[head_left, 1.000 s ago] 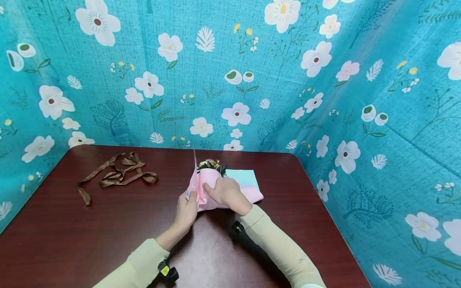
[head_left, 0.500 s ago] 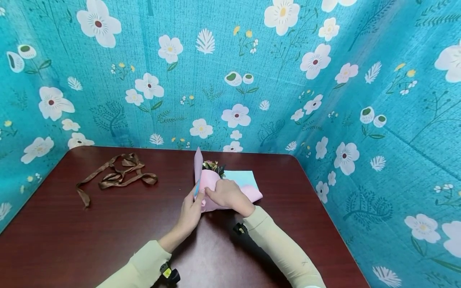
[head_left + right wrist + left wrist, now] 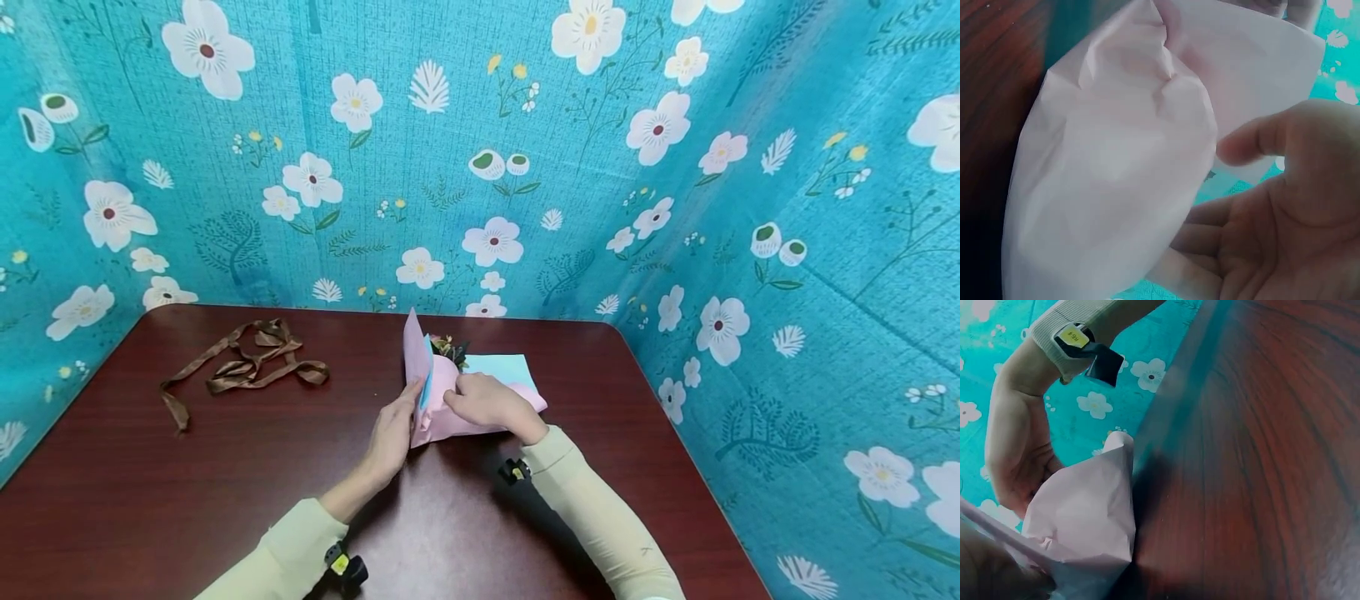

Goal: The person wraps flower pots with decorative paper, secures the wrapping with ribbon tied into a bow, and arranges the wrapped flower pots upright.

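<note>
A small bouquet [image 3: 450, 350] lies in pink wrapping paper [image 3: 442, 383], and only some of its flowers and dark leaves show past the paper. My right hand [image 3: 491, 402] holds the wrapped bouquet from the right. In the right wrist view its thumb [image 3: 1254, 140] touches the paper's edge while the other fingers pass partly behind the paper. On the left a paper flap [image 3: 416, 346] stands up, with a blue strip along its inner side. My left hand [image 3: 392, 433] presses against the outside of this flap with fairly straight fingers; their tips are partly hidden.
A light blue sheet [image 3: 502, 367] lies under the right part of the pink paper. At the table's back left lies a loosely tangled brown ribbon [image 3: 258, 358]. A blue flowered curtain [image 3: 450, 167] hangs behind the dark red table [image 3: 187, 500] and along its right.
The left flap first stood edge-on, then rose and spread, and now leans rightward over the bouquet. My left hand has shifted from pinching the paper to its outer side. My right hand moved slightly right.
</note>
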A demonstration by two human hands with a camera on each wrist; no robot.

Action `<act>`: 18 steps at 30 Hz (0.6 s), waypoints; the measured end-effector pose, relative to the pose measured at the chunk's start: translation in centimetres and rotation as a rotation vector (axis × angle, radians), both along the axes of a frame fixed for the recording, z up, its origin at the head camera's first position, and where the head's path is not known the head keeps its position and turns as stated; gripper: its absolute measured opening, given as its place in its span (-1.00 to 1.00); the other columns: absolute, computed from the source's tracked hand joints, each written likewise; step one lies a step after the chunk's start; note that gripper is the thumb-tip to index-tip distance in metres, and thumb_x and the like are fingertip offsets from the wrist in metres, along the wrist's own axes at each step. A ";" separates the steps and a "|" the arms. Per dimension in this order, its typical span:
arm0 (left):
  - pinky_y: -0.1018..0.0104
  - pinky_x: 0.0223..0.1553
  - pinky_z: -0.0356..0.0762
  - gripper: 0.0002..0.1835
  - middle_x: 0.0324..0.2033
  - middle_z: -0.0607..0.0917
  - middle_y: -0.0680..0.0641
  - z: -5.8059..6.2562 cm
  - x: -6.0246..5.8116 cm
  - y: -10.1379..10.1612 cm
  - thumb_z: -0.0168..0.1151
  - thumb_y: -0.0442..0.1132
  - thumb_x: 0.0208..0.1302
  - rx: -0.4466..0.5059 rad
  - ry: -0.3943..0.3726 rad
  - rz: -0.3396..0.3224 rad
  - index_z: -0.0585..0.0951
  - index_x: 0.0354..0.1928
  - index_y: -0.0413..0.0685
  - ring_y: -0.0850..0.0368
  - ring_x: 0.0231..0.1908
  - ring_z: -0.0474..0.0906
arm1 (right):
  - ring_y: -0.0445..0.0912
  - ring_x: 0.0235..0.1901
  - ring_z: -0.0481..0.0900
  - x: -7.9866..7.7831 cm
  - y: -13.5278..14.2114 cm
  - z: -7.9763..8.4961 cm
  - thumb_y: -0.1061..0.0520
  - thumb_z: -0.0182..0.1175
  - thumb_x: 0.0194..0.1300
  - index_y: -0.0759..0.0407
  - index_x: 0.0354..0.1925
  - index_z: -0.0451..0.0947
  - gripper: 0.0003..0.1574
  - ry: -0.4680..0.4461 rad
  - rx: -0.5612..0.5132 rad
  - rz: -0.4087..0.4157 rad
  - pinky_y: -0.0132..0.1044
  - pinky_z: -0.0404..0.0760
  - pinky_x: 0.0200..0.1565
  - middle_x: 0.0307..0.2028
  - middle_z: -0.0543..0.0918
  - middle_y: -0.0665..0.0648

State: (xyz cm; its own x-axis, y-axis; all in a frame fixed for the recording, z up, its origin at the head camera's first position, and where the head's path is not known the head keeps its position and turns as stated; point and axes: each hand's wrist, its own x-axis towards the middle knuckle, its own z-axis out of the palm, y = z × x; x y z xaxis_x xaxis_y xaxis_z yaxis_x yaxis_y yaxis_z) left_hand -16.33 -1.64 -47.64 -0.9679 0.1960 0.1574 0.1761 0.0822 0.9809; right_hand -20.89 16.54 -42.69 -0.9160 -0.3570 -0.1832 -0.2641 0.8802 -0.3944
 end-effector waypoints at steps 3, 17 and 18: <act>-0.01 0.49 0.08 -0.50 0.44 0.38 -0.23 -0.5 -0.3 -0.3 -0.02 -0.40 0.48 -0.109 0.061 0.024 0.42 0.43 -0.23 -0.12 0.49 0.21 | -0.14 -0.62 0.23 -0.2 0.3 0.1 -0.01 -0.05 0.47 0.11 -0.56 0.37 -0.56 -0.004 0.007 0.031 -0.28 0.30 -0.50 -0.63 0.34 0.01; -0.28 0.44 0.11 -0.35 0.52 0.07 -0.47 -0.7 -1.7 -0.9 0.17 -0.17 0.49 -0.570 0.350 -0.141 0.27 0.52 -0.19 -0.44 0.52 -0.02 | -0.05 -0.15 0.67 -0.7 1.0 0.0 0.08 -0.12 0.56 0.25 -0.07 0.58 -0.63 0.000 0.009 0.155 -0.15 0.59 -0.08 -0.25 0.70 0.19; -0.28 0.44 0.12 -0.35 0.52 0.07 -0.47 -0.7 -1.8 -1.0 0.17 -0.16 0.50 -0.579 0.357 -0.149 0.28 0.52 -0.20 -0.44 0.52 -0.03 | -0.02 -0.08 0.68 -0.8 1.2 0.0 0.09 -0.15 0.57 0.30 0.02 0.58 -0.57 0.000 0.010 0.168 -0.13 0.61 -0.02 -0.16 0.72 0.24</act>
